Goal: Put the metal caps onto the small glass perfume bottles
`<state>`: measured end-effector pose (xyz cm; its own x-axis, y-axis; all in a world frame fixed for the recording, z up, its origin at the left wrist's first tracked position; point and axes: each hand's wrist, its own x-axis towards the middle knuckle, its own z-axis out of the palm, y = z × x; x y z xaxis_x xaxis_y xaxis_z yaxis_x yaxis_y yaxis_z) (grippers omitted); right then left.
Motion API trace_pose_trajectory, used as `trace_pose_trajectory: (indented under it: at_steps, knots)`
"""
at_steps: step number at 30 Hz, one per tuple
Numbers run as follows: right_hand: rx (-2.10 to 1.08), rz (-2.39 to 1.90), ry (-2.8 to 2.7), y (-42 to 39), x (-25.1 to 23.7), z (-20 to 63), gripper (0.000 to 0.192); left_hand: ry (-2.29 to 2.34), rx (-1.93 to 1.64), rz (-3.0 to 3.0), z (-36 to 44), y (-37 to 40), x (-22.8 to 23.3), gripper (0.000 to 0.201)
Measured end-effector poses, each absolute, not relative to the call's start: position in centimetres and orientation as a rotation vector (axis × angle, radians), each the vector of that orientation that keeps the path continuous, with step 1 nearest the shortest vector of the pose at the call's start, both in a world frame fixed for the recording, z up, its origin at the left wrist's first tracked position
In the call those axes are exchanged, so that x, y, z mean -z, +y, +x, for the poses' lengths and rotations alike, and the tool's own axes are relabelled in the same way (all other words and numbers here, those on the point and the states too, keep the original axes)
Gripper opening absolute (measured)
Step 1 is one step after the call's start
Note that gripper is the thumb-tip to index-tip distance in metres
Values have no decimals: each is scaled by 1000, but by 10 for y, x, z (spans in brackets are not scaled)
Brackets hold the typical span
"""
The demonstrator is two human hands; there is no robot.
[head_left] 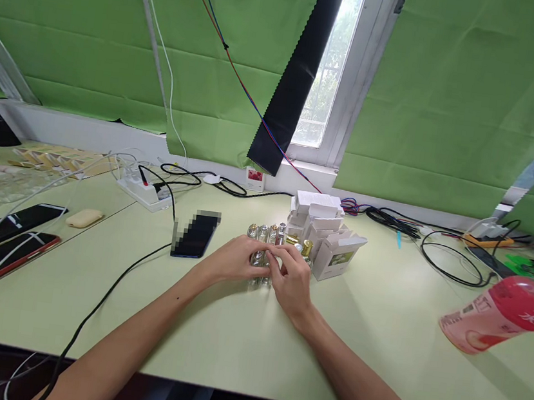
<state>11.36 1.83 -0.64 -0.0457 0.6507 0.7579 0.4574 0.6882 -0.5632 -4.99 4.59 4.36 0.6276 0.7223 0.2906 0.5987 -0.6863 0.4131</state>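
left hand (235, 260) and right hand (292, 278) both hold one small glass bottle (256, 260); white boxes (324, 230) stand just behind

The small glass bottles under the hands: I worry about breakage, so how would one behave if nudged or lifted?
The small glass bottles look narrow and upright, so a nudge would probably tip one into its neighbours. Clear glass with shiny metal caps suggests slippery and fragile. Both the left hand and right hand close around one together, hinting that it is light.

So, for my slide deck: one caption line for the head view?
Both hands, left hand and right hand, meet over small capped bottles beside white cartons on a green table.
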Motion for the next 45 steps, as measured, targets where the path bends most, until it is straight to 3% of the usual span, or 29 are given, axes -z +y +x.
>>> trace_pose_trajectory:
  at_steps: [45]
  knots:
    - [-105,-973,-1856,22,-5,115,20,1037,-628,2541,-50,50,-41,13]
